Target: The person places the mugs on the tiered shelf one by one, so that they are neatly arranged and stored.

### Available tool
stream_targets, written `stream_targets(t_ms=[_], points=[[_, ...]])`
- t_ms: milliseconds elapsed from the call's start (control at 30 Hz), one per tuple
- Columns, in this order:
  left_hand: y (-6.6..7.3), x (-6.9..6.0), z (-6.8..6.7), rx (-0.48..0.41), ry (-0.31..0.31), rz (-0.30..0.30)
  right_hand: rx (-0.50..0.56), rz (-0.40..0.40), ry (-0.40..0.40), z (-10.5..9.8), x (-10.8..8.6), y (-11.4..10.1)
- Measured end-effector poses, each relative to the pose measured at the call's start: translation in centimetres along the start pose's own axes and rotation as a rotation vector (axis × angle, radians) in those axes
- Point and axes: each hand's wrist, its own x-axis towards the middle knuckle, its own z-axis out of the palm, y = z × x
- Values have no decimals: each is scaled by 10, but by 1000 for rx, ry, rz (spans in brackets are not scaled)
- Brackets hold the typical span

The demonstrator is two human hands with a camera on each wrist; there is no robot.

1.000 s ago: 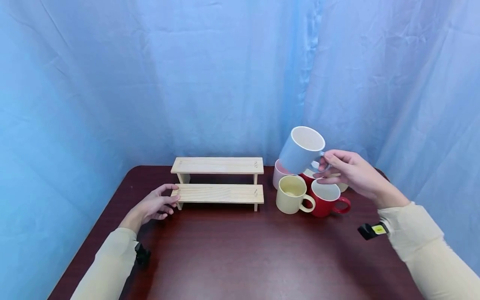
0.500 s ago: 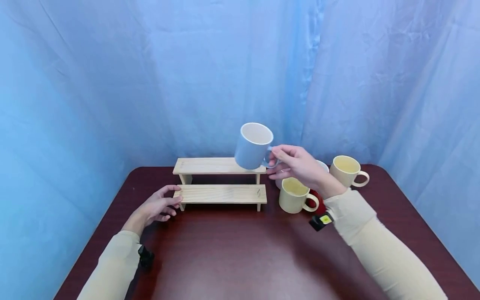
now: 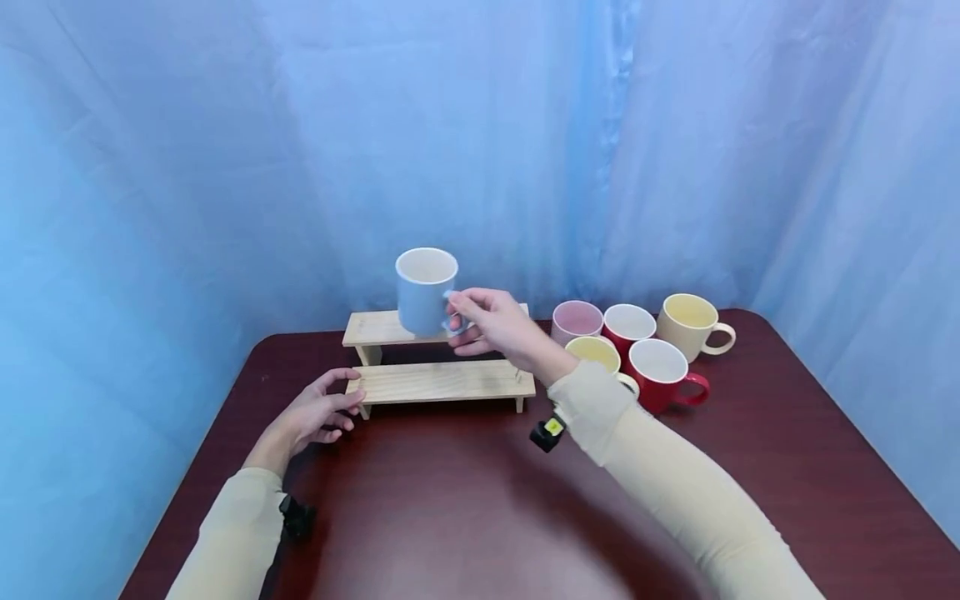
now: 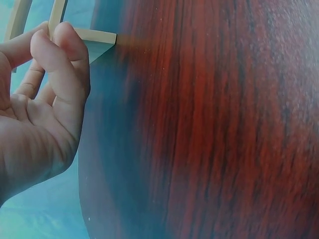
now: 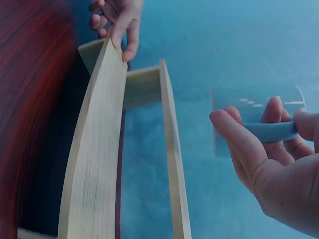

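Note:
A light-blue mug with a white inside [image 3: 422,302] is held upright over the upper board of a two-step wooden shelf [image 3: 435,381]. My right hand [image 3: 498,327] grips it by the handle [image 5: 271,131]. In the right wrist view a gap shows between the mug's base and the upper board [image 5: 171,129]. At the shelf's left end my left hand [image 3: 315,414] pinches the edge of the lower board between thumb and fingers. The left wrist view has that hand [image 4: 55,94] at the board's end, with a shelf leg [image 4: 99,37] behind it.
Right of the shelf stand a pink mug [image 3: 577,319], two red mugs with white insides [image 3: 654,390] [image 3: 624,336] and two cream mugs [image 3: 686,333] [image 3: 592,353], the front one partly behind my right forearm. All are on a dark wooden table [image 3: 420,500]. Blue curtains [image 3: 480,150] surround it.
My right hand has carried the light-blue mug leftward from above the other mugs to over the upper board, and the mug has come from tilted to upright. The left hand stays on the shelf.

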Motion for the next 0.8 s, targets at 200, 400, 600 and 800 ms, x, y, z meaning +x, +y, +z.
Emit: stream_targets(t_ms=[200, 400, 600, 800], points=[[-3, -7, -1, -3, 9, -14, -44, 22, -33, 29, 17, 4], [-1, -10, -2, 2, 23, -11, -61, 15, -62, 49, 25, 3], [-3, -12, -2, 14, 3, -7, -60, 26, -60, 68, 29, 7], [-6, -11, 1, 18, 7, -11, -117, 5, -14, 79, 34, 9]])
